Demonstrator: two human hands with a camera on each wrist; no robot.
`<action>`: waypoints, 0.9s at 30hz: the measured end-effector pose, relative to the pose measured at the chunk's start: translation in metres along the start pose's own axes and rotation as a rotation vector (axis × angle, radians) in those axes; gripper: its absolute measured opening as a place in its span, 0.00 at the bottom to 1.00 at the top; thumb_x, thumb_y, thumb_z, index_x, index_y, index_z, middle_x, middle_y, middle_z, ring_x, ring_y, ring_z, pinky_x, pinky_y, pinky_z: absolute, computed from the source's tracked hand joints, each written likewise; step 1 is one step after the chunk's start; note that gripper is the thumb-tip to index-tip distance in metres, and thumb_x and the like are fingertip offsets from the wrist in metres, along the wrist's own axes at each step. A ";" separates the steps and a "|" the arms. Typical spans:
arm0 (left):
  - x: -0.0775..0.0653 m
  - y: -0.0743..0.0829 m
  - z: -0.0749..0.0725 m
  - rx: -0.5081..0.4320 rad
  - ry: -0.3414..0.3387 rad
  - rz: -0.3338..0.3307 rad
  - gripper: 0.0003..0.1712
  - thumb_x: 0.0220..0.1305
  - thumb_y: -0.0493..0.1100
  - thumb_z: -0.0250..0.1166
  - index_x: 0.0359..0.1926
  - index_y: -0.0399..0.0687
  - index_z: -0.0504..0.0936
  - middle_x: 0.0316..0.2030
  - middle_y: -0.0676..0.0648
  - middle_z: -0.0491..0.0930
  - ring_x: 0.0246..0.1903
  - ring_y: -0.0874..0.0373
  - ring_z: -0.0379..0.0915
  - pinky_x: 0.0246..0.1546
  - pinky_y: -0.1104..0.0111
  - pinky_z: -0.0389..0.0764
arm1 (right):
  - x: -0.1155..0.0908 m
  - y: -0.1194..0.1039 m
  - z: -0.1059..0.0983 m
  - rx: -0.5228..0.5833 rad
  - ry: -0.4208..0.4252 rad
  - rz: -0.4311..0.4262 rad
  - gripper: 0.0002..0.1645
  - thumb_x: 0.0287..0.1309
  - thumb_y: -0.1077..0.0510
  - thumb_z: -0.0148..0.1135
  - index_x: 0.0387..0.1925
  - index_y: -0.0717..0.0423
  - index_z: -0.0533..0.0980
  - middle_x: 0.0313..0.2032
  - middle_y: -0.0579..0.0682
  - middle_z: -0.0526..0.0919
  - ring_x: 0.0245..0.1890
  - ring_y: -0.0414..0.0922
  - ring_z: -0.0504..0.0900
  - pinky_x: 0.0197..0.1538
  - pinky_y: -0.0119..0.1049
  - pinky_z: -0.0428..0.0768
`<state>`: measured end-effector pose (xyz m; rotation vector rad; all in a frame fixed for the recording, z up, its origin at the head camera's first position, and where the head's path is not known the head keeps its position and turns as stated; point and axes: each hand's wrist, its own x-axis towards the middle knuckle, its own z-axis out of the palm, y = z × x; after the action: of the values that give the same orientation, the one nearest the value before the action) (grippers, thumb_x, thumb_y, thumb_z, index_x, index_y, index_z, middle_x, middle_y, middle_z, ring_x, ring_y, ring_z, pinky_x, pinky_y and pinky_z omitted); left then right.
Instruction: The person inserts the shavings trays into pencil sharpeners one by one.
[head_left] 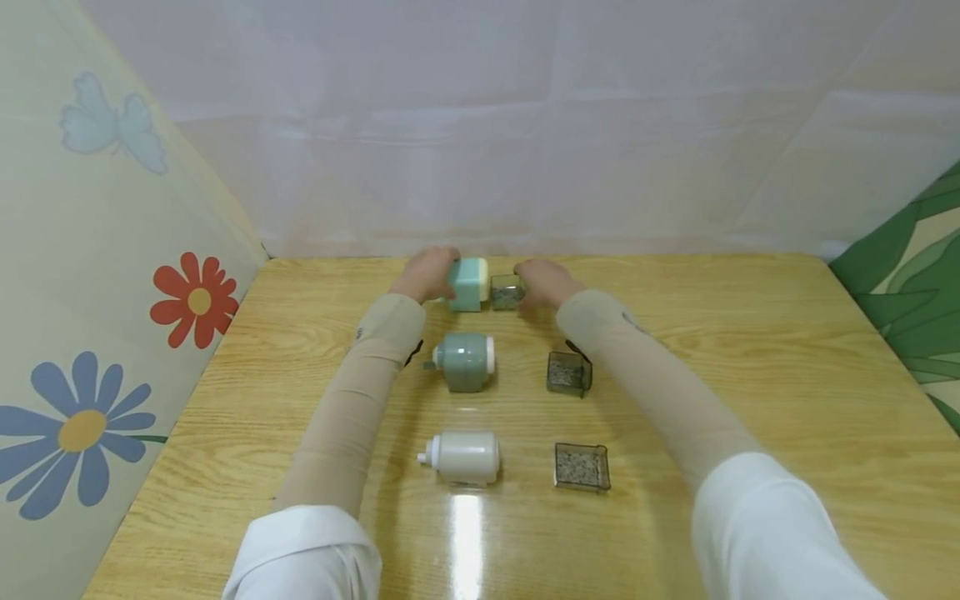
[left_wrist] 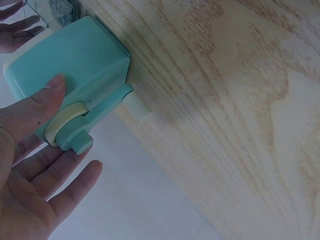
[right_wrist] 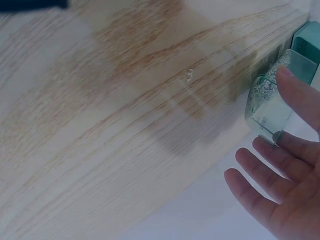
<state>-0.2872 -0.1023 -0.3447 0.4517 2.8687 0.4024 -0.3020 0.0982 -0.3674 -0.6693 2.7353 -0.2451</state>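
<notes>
At the back of the table, my left hand [head_left: 430, 273] grips a turquoise crank pencil sharpener [head_left: 467, 286]. In the left wrist view, the thumb lies on the sharpener's body [left_wrist: 75, 60], with fingers behind the crank [left_wrist: 102, 114]. A see-through shavings drawer [head_left: 506, 293] is close to the sharpener's cream end. My right hand [head_left: 547, 285] pinches this drawer's outer end between thumb and index finger; the other fingers extend loosely in the right wrist view. Grey shavings show inside the drawer [right_wrist: 265, 95].
Nearer on the wooden table [head_left: 720, 375] lie a dark green sharpener [head_left: 465, 364] and a pale grey one [head_left: 467, 457]. To their right are two smoky drawers [head_left: 567, 373] holding shavings, the nearer one [head_left: 582, 467] beside the grey sharpener. A pale sheet [head_left: 525, 167] hangs behind the table.
</notes>
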 end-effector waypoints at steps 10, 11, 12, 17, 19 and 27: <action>0.000 0.000 0.000 -0.005 0.007 0.007 0.34 0.45 0.34 0.72 0.55 0.37 0.69 0.48 0.41 0.74 0.47 0.50 0.69 0.51 0.61 0.71 | -0.001 -0.004 -0.002 -0.003 -0.007 0.004 0.40 0.45 0.58 0.70 0.59 0.68 0.64 0.55 0.63 0.70 0.54 0.57 0.69 0.57 0.48 0.69; -0.001 0.000 0.000 -0.003 0.007 0.007 0.34 0.45 0.34 0.72 0.55 0.37 0.69 0.48 0.41 0.74 0.47 0.50 0.69 0.51 0.61 0.71 | -0.002 -0.005 -0.002 -0.004 -0.004 0.003 0.40 0.45 0.58 0.71 0.58 0.68 0.64 0.55 0.63 0.70 0.54 0.57 0.69 0.57 0.48 0.69; -0.001 0.000 0.000 -0.001 0.008 0.008 0.34 0.46 0.34 0.72 0.55 0.37 0.69 0.49 0.41 0.74 0.47 0.49 0.69 0.51 0.61 0.72 | -0.001 -0.005 -0.002 -0.008 -0.004 0.004 0.40 0.45 0.58 0.71 0.58 0.68 0.65 0.55 0.63 0.71 0.54 0.57 0.69 0.57 0.48 0.69; 0.000 0.001 0.000 0.007 0.011 0.014 0.34 0.45 0.34 0.72 0.55 0.36 0.70 0.49 0.41 0.74 0.47 0.49 0.69 0.51 0.61 0.71 | -0.001 -0.007 -0.002 -0.024 -0.007 0.010 0.40 0.44 0.57 0.71 0.58 0.67 0.65 0.55 0.62 0.71 0.54 0.57 0.69 0.57 0.48 0.69; 0.000 0.001 0.001 0.001 0.012 0.014 0.34 0.45 0.34 0.72 0.55 0.36 0.70 0.48 0.41 0.74 0.47 0.49 0.69 0.51 0.61 0.71 | 0.000 -0.007 -0.001 -0.026 -0.009 0.010 0.39 0.45 0.57 0.71 0.58 0.67 0.65 0.55 0.62 0.70 0.55 0.56 0.69 0.57 0.47 0.68; 0.000 0.001 0.002 -0.019 0.014 0.009 0.34 0.44 0.33 0.72 0.54 0.36 0.70 0.48 0.41 0.74 0.47 0.49 0.69 0.51 0.61 0.71 | 0.000 -0.010 0.000 -0.028 0.004 0.001 0.39 0.43 0.56 0.71 0.56 0.67 0.66 0.55 0.62 0.71 0.54 0.56 0.70 0.57 0.48 0.69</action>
<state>-0.2869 -0.1011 -0.3460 0.4601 2.8743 0.4355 -0.2981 0.0892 -0.3650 -0.6752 2.7478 -0.2078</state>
